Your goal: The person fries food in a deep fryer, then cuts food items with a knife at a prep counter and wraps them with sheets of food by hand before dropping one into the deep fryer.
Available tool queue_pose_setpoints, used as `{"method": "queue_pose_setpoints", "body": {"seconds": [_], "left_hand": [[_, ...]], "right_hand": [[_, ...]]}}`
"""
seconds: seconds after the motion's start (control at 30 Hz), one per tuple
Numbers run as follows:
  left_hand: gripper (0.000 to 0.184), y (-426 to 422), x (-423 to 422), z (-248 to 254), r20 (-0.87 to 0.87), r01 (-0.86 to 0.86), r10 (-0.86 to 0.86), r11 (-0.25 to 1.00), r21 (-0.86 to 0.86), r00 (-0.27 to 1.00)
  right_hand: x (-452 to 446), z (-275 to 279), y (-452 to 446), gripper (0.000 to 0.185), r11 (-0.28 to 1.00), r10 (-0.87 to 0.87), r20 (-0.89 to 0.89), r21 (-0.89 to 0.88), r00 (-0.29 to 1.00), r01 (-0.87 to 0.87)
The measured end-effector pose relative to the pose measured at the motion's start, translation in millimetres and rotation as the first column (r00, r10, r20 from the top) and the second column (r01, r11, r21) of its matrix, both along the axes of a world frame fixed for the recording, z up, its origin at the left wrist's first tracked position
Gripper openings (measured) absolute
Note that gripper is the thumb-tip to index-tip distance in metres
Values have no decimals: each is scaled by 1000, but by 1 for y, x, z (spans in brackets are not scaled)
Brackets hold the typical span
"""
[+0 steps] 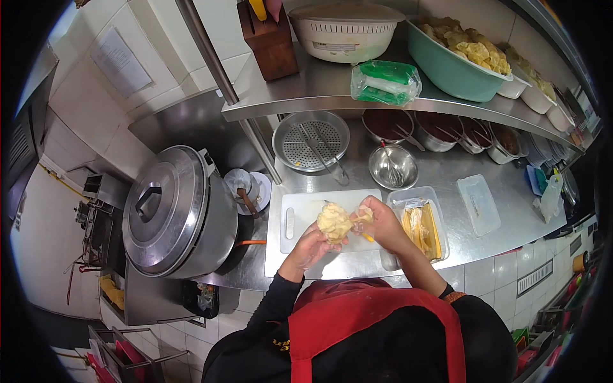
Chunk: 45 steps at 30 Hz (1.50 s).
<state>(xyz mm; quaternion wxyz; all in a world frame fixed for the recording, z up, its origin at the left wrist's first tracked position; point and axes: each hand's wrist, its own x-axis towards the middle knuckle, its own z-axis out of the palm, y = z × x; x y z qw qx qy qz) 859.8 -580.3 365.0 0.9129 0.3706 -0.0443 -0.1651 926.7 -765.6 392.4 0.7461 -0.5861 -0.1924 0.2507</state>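
My left hand (311, 247) is wrapped from below around a pale yellow, ruffled lump that looks like dough (334, 221). Just to its right, my right hand (385, 228) pinches a smaller pale yellow piece (364, 214) between thumb and fingers. I cannot tell whether the two pieces are joined. Both hands are above a white cutting board (306, 239) with a slot handle at its left. Something orange-yellow shows on the board under my right hand. Beside that hand stands a clear plastic container (445, 225) with flat yellow sheets (418, 230) inside.
A big lidded steel pot (167, 210) stands at the left. Behind the board are a perforated pan (311, 143) with tongs, a steel bowl (393, 167) with a whisk, and several sauce pots. A clear lid (479, 205) lies at right. The steel shelf (332, 97) overhangs the counter.
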Motion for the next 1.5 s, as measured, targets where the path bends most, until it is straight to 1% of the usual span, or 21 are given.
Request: {"method": "queue_pose_setpoints", "body": {"seconds": [0.1, 0.13, 0.2, 0.3, 0.4, 0.5, 0.6, 0.7, 0.8, 0.87, 0.9, 0.93, 0.97, 1.03, 1.07, 1.17, 1.2, 1.3, 1.37, 1.47, 1.5], "left_hand": [[55, -1, 1, 6, 34, 7, -11, 992, 123, 999], [55, -1, 1, 5, 31, 10, -14, 991, 130, 999], [55, -1, 2, 5, 26, 18, -22, 989, 145, 999], [55, -1, 1, 2, 23, 30, -33, 996, 84, 999], [55, -1, 2, 1, 41, 41, -45, 996, 80, 998], [55, -4, 3, 7, 35, 36, -41, 990, 136, 999], [55, -4, 3, 6, 27, 28, -31, 996, 84, 999], [57, -4, 4, 6, 25, 23, -26, 994, 109, 999], [59, 3, -1, 8, 62, 109, -101, 984, -143, 993], [58, 5, -3, 24, 127, -23, 13, 996, 81, 992], [58, 7, -3, 30, 166, -101, 70, 977, 186, 984], [54, 12, 1, 29, 222, -141, 56, 910, 390, 973], [53, 10, 2, 28, 262, -194, 79, 873, 448, 962], [51, 1, 6, 25, 344, -293, 108, 782, 550, 933], [57, -2, 7, 24, 329, -288, 108, 769, 570, 938], [61, -9, 7, 26, 447, -414, 75, 536, 736, 891], [61, -14, 6, 32, 459, -458, 134, 511, 728, 878], [57, -17, 5, 47, 564, -543, -22, 236, 806, 826], [54, -19, 5, 43, 590, -577, 46, 281, 767, 806], [52, -24, 6, 33, 621, -632, 151, 329, 702, 769], [52, -26, 6, 31, 629, -650, 187, 340, 679, 755]], "right_hand": [[-1, -1, 4, 18, 996, -80, -20, -43, 997, 79], [-2, 0, 5, 17, 981, -97, 134, -152, 986, 118], [-3, 7, 5, 16, 911, -74, 431, -337, 899, 237], [-3, 12, 6, 12, 893, -67, 374, -392, 925, 223], [3, 8, 6, 11, 911, -106, 346, -343, 932, 231], [5, 2, 7, 12, 902, -148, 426, -312, 893, 298], [1, 13, 10, 13, 836, -153, 508, -391, 848, 385], [1, 13, 10, 13, 811, -173, 592, -367, 787, 455], [16, -13, -2, 10, 721, -239, 657, -373, 715, 584], [27, -16, -23, 8, 812, -206, 483, -402, 851, 424], [32, -15, -30, 8, 851, -173, 387, -404, 906, 335], [31, -15, -33, 12, 947, -64, 185, -298, 981, 118], [27, -14, -33, 13, 973, -20, 40, -229, 999, 29], [7, 19, -19, 18, 993, 93, -236, -52, 967, -108], [4, 26, -14, 24, 993, 104, -286, -25, 953, -116], [1, 22, -6, 22, 996, 83, -139, -4, 987, -85], [0, 21, -5, 21, 997, 44, -38, -59, 998, -46], [-5, 23, -5, 17, 966, -56, 241, -234, 969, 114], [-11, 35, -5, 14, 896, -119, 385, -355, 915, 266], [-15, 36, -6, 13, 853, -164, 488, -367, 857, 372], [-17, 36, -6, 13, 865, -163, 478, -352, 863, 358]]}}
